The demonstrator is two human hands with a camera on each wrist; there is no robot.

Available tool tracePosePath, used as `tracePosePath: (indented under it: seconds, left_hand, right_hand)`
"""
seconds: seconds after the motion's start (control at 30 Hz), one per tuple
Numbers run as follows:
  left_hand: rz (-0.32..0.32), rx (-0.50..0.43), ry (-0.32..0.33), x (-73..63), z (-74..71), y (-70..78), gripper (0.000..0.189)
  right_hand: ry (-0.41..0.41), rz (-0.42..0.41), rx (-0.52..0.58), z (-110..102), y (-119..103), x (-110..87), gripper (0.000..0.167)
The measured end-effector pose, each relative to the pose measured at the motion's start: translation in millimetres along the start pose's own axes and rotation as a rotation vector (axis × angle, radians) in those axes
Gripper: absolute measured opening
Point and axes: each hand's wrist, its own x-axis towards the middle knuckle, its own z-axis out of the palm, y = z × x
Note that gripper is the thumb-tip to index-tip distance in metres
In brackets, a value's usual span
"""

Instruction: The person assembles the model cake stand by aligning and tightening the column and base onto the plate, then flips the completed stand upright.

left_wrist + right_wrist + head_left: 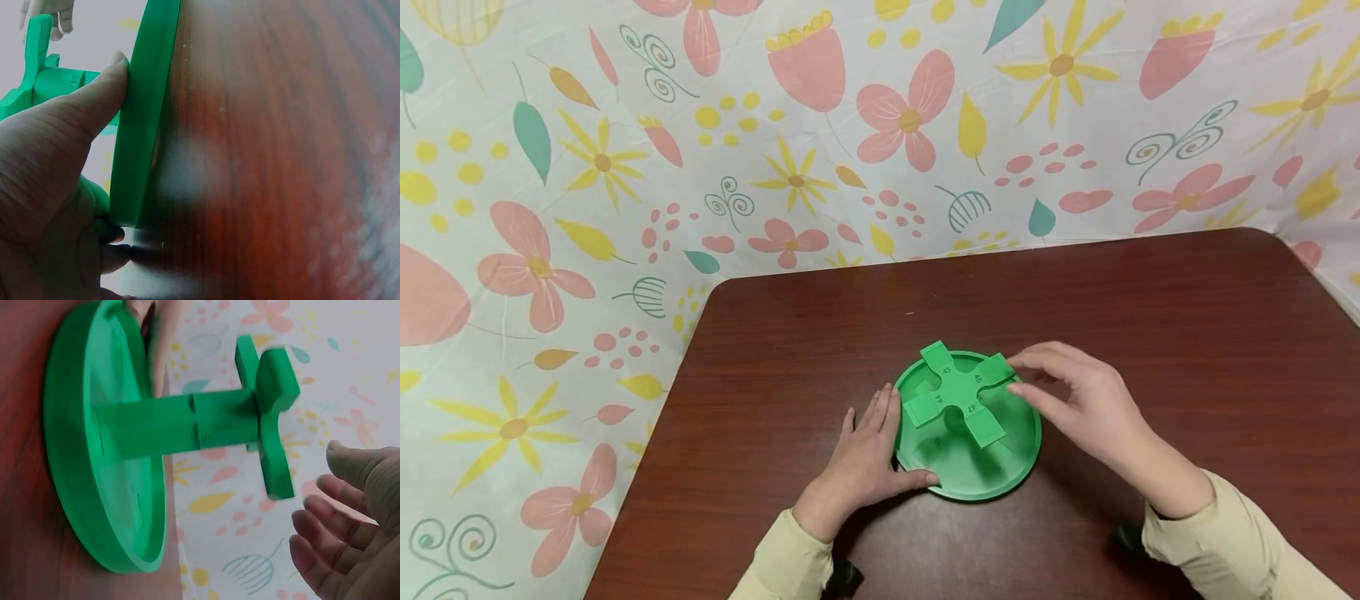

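A round green tray-like base (981,479) with a raised rim lies on the table. From its middle rises a post (178,425), built of stacked segments, topped by a green four-armed cross piece (961,389) with numbers such as 45, 46 and 47. My left hand (867,467) holds the base at its left edge, thumb over the front rim and fingers along the outer side. My right hand (1086,404) is at the right of the cross, thumb and fingers parted, fingertips close to the arm marked 46. In the right wrist view a gap shows between that hand and the cross.
The dark reddish-brown table (805,333) has rounded far corners. Behind it and at its left hangs a white floral cloth (850,192). Dark straps (842,577) show at the wrists, below the light sleeves.
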Motion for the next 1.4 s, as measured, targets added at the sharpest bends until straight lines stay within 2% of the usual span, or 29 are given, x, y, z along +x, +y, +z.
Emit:
tracePosePath:
  seconds: [0.3,0.77,1.0,1.27,1.4]
  left_hand:
    - [0.000,-0.015,-0.007,-0.7,0.8,-0.8,0.124]
    - [0.000,0.001,-0.004,-0.6,-0.7,-0.9,0.123]
    - [0.004,-0.001,0.001,-0.5,-0.2,-0.5,0.124]
    - [0.000,-0.010,0.000,-0.6,-0.2,-0.2,0.124]
    - [0.000,-0.010,-0.001,-0.4,0.1,0.1,0.124]
  right_hand:
    - [-0.224,0.131,0.036,1.5,15.7,4.5,0.039]
    - [-0.253,0.207,0.130,-4.9,9.8,-11.0,0.028]
    - [-0.249,0.157,0.103,0.5,-0.9,-18.1,0.032]
    - [-0.176,-0.002,-0.061,17.2,-13.6,-20.7,0.042]
    - [-0.154,-0.026,-0.113,22.7,-18.6,-21.3,0.044]
